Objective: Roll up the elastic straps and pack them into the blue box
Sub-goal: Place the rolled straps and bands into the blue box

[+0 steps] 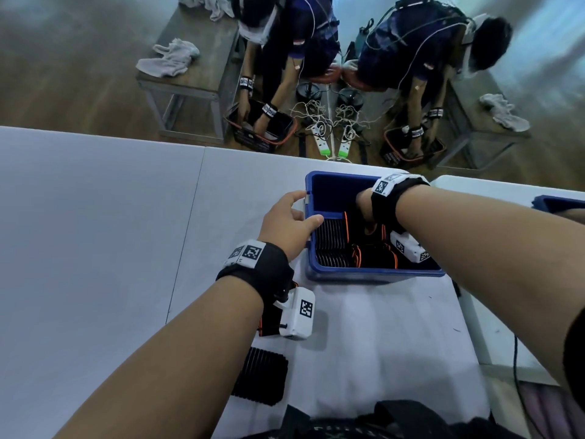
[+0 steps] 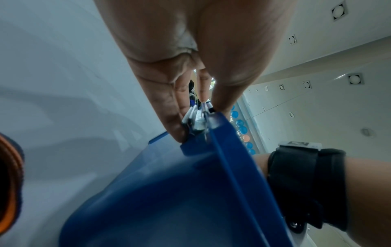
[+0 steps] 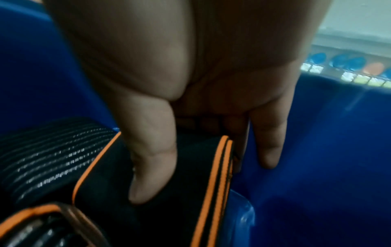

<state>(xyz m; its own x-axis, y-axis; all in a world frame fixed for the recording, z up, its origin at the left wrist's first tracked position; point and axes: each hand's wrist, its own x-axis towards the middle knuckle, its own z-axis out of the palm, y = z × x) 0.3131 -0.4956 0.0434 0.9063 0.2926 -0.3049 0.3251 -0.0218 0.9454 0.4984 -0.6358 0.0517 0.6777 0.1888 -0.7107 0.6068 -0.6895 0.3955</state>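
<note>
A wood-toned floor is seen beyond the far edge of a broad white table, and on that floor a grey bench strewn with pale cloths is occupied by a seated person bent over a dark basket (the scene is doubled on the right, as if by a mirror). White power strips and tangled cables are laid on the floor between the two. On the table, the blue box is set just ahead of the wearer, and rolled black straps edged in orange are packed along its near and left sides. The box's left wall is gripped at the rim by the left hand, with the thumb laid over the edge and the fingers pressed against a small pale clip on the outside. The right hand is plunged into the box, where one rolled strap is grasped between thumb and fingers beside the far wall. Another ribbed black strap is left flat on the table beneath the left forearm.
</note>
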